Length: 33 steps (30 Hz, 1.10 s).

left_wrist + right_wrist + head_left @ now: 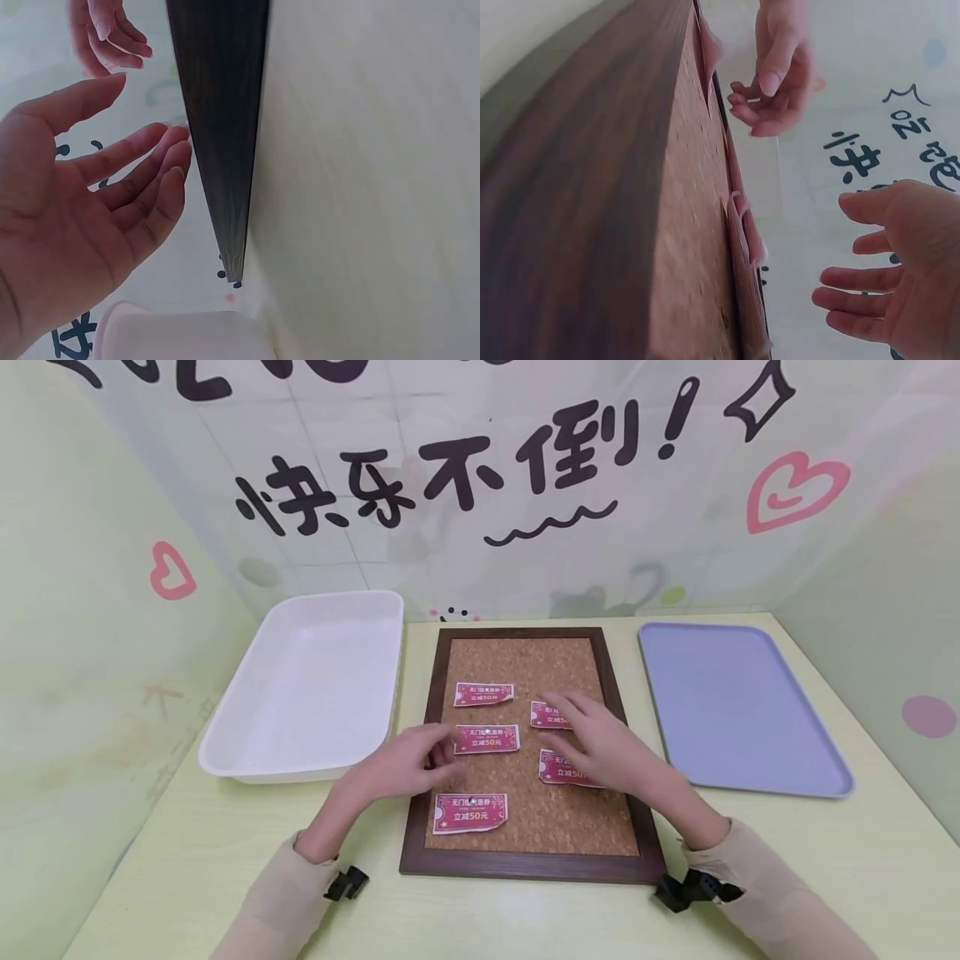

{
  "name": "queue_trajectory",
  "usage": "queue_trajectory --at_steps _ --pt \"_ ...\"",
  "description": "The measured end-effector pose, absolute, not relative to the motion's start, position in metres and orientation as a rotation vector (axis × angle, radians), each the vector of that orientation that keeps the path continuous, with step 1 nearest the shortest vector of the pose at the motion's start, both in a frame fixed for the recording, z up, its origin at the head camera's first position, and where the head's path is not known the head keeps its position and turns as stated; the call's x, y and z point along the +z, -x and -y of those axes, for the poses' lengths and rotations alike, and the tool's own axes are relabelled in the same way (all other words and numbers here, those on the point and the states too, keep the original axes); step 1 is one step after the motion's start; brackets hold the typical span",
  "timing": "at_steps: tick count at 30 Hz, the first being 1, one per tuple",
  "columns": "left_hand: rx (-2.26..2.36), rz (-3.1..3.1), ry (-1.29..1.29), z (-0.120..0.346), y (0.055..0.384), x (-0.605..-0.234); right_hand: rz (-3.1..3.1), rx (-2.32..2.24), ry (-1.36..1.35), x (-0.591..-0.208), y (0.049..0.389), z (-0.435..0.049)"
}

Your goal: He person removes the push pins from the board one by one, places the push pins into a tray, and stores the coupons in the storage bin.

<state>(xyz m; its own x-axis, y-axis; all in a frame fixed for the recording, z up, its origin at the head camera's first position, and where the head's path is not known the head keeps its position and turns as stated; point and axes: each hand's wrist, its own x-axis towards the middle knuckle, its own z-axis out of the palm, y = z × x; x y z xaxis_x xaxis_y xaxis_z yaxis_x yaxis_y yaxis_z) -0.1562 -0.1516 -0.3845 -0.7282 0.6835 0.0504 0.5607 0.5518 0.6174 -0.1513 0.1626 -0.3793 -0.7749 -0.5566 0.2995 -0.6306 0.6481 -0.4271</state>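
Note:
A cork board in a dark wooden frame lies on the table, bearing several pink paper coupons. My left hand hovers over the board's left edge with relaxed, bent fingers and nothing in them. Its fingertips are close to the middle-left coupon. My right hand reaches over the right side, fingers apart and empty. It partly covers the upper right coupon and the lower right coupon. On the left side are also a top coupon and a bottom coupon with a curled lower edge.
A deep white tray stands left of the board. To the right lies a shallow blue-purple tray. Printed cloth hangs behind the table.

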Motion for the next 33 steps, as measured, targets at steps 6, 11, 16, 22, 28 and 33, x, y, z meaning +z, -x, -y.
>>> queue_trajectory --at_steps 6,11,16,22,28,33 --pt "0.944 -2.514 -1.072 0.154 0.155 -0.386 2.765 0.937 -1.066 -0.379 0.146 -0.145" --pt "0.941 -2.466 -1.081 0.155 0.155 -0.388 2.741 1.009 -1.189 -0.380 0.143 -0.130" --pt "0.936 -2.425 -1.103 0.156 0.156 -0.390 2.754 1.045 -1.316 -0.382 0.141 -0.115" --pt "0.941 -2.363 -1.122 0.157 0.157 -0.391 2.795 1.066 -1.446 -0.384 0.139 -0.100" --pt "0.936 -2.328 -1.130 0.157 0.155 -0.391 2.789 1.121 -1.558 -0.391 0.140 -0.088" --pt "0.927 -2.311 -1.112 0.157 0.154 -0.392 2.795 1.166 -1.587 -0.397 0.141 -0.083"
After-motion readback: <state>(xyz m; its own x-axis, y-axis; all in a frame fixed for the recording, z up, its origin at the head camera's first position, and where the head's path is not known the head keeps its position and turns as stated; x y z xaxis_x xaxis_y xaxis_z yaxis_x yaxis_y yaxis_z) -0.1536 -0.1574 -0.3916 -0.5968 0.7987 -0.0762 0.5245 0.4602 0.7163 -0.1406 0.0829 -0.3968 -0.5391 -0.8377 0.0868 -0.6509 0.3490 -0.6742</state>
